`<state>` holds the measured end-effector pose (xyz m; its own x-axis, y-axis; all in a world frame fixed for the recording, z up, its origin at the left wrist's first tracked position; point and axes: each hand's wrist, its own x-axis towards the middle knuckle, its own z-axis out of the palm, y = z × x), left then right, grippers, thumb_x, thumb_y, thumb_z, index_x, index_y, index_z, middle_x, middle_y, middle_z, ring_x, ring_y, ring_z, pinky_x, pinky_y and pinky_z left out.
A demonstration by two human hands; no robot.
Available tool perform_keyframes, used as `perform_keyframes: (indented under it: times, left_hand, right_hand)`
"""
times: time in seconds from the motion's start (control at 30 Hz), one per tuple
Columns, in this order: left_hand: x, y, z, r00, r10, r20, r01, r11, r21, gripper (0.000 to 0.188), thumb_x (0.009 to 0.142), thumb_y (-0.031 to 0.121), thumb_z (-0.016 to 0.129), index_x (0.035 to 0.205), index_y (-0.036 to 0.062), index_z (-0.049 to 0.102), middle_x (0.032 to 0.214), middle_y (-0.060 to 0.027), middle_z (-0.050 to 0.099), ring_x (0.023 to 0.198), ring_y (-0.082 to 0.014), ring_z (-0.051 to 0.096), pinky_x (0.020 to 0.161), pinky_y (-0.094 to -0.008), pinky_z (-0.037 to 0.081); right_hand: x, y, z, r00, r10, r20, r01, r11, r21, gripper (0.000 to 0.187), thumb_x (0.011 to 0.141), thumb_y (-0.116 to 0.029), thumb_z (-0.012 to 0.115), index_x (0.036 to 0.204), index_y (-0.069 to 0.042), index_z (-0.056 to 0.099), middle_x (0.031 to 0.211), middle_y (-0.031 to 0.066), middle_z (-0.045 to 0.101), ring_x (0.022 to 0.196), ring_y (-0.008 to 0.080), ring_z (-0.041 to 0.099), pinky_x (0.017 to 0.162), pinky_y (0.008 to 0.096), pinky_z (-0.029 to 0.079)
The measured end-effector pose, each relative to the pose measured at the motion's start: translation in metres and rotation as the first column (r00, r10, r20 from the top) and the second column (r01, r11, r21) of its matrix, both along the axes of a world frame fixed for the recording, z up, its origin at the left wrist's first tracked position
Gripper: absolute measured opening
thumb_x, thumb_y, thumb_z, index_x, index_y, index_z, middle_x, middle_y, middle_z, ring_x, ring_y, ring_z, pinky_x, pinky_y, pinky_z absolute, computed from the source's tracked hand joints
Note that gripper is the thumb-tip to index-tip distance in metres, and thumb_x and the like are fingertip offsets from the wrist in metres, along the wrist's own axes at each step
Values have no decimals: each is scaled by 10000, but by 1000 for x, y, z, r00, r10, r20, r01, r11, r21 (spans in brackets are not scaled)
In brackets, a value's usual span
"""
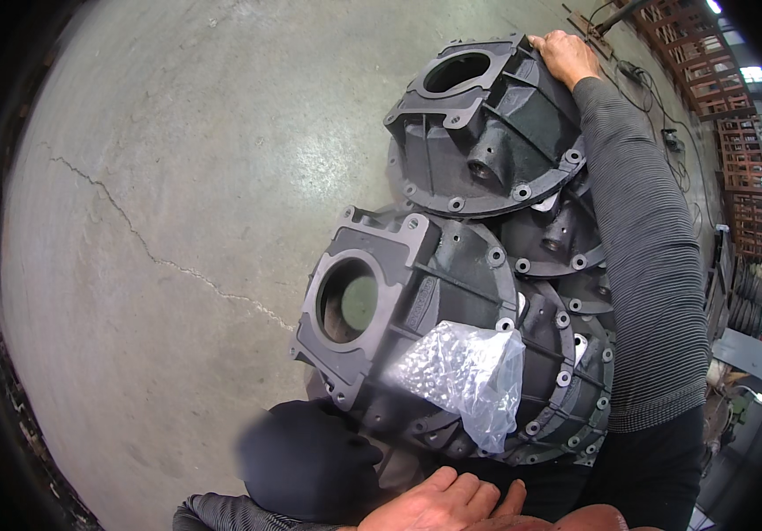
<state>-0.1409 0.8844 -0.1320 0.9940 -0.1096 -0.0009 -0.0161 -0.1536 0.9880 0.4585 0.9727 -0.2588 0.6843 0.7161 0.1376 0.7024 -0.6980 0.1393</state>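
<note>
A dark grey cast-metal housing [438, 146], with a round opening and a ribbed, bolt-holed flange, lies tilted at the far end of a stack. My right hand [568, 58] grips its far upper edge, fingers bent over the metal. A similar housing [438, 274] lies nearer, its round opening facing left. On its ribbed side rests a clear plastic bag [460, 372] full of small shiny metal pieces. My left hand [441, 503] is low in view, fingers curled beside a reddish rounded thing [580, 519]. What it holds is hidden.
More housings [562, 230] are stacked beneath and beside these two. My dark-clad knee [310, 460] is close to the near housing. A crack [164, 263] runs across the concrete floor [160, 133] at left. Cables [655, 97] and reddish-brown racks [708, 75] stand at far right.
</note>
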Motion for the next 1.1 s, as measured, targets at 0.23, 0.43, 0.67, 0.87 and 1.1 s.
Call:
perform_keyframes:
  times: [0.23,0.43,0.67,0.87,1.1]
  left_hand:
    - [1,2,2,1000,-6,-1,6,1000,-24,269,892,214,534,1021,5,641,910,-150,537,832,-318,504,766,-407,426]
    - [7,4,9,999,-46,12,45,997,67,248,888,197,530,1022,21,642,897,-130,541,824,-296,510,764,-390,421]
    - [15,7,35,989,-13,149,-39,940,340,354,858,175,566,1163,22,661,859,-54,551,802,-222,541,737,-362,423]
    - [-4,2,64,982,-137,132,37,817,575,511,815,154,620,1301,-6,631,841,-32,557,767,-194,556,711,-337,439]
    - [-23,-26,72,956,-96,276,-104,771,628,232,897,154,678,1096,44,635,790,-60,611,751,-243,636,697,-381,482]
  right_hand:
    - [10,-12,8,968,221,-118,-215,975,62,363,1005,-372,593,1159,-54,676,1154,253,713,1139,447,654,946,512,517]
    - [6,-5,2,982,186,34,-182,978,-102,426,1015,-436,553,1137,-70,733,1186,246,716,1167,431,659,968,510,526]
    - [-28,-41,36,976,16,-215,50,953,298,650,980,-641,536,974,-27,747,939,165,763,841,365,716,767,465,544]
    - [-226,-161,95,690,210,-693,225,848,481,376,997,-351,695,826,-17,668,694,5,608,627,69,542,589,236,426]
    - [-404,-235,131,607,495,-622,-103,825,556,151,921,-127,722,973,12,694,890,54,659,775,139,612,685,288,492]
